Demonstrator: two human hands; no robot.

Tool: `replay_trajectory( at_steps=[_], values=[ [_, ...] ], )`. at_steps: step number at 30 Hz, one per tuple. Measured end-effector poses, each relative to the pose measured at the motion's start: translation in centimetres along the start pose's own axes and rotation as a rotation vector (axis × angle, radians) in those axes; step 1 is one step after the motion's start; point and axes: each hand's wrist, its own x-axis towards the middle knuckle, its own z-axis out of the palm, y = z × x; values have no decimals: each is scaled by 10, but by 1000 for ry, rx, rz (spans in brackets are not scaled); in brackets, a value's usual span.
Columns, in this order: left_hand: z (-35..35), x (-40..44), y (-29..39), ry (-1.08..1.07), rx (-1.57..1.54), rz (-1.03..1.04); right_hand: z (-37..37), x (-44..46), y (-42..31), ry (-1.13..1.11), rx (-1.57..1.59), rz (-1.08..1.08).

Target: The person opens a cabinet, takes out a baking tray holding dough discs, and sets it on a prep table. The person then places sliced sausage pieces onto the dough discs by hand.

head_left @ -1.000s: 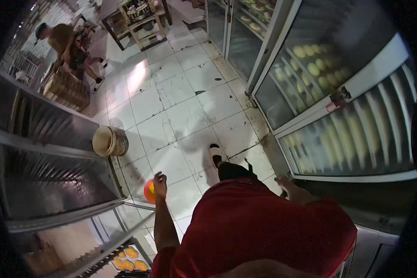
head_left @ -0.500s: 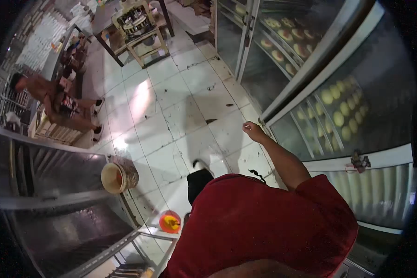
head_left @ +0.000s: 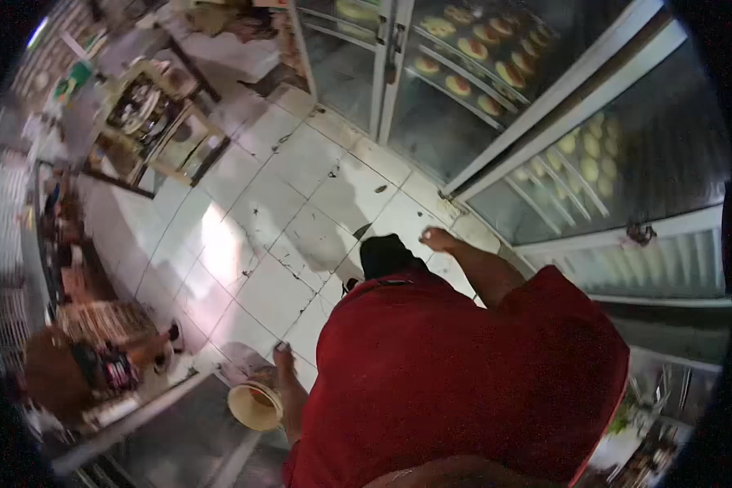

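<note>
My left hand (head_left: 284, 359) hangs low on the left of my red shirt, just above and beside a cream bucket (head_left: 255, 406); its fingers are too small and blurred to read. Out in front of the shirt on the right is my right hand (head_left: 437, 239), over the white tiled floor (head_left: 309, 236), with its fingers curled. Whether anything lies within them is too small to make out. Nearest to that hand are the glass-doored cabinets (head_left: 537, 191), where trays of pale round pieces show behind the glass.
Another person (head_left: 65, 374) bends beside a wicker crate (head_left: 110, 321) at the lower left. A wooden stand (head_left: 189, 146) with a machine is at the upper left. Topped round pieces (head_left: 472, 49) lie on trays in the far cabinet.
The view has turned right and moved forward. The orange-red bowl has left view. My left hand, out of view half a second ago, shows again. The co-worker and the bucket now appear lower.
</note>
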Motion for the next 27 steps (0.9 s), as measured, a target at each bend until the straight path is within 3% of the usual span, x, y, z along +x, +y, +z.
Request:
replay_trajectory(
  at_steps=[1,3,4,5,6,8,11,12,14,15,17,18,20,24,27],
  values=[
    [-14,32,55,-68,-135,105,-5,14,-13,59,120,21],
    [-1,69,163,102,-52,74,-10,61,-36,202,227,4],
    [5,82,198,71,-32,73,-17,85,-53,307,237,37],
    [10,96,232,59,-10,79,-26,122,-68,307,452,164],
    [15,115,261,54,7,91,-68,125,-116,266,630,79],
    [25,154,298,7,100,115,-125,156,-182,420,1053,-84],
    [24,199,278,-82,522,267,-223,234,-245,667,1225,-326],
    [-3,244,210,-166,589,218,-258,249,-267,732,1290,-371],
    [-20,263,186,-309,707,123,-319,282,-297,843,1331,-352],
    [-25,263,194,-336,716,49,-347,294,-308,817,1341,-231],
    [-39,266,214,-376,703,-60,-366,345,-305,806,1355,-60],
    [-43,272,226,-393,694,-96,-367,390,-296,1041,1258,-142],
    [-51,292,248,-413,679,-138,-372,415,-294,1287,1128,-217],
    [-65,350,291,-454,679,-149,-362,386,-336,1398,1297,-121],
    [-69,405,322,-520,692,-113,-329,369,-362,1485,1099,-55]
  ],
)
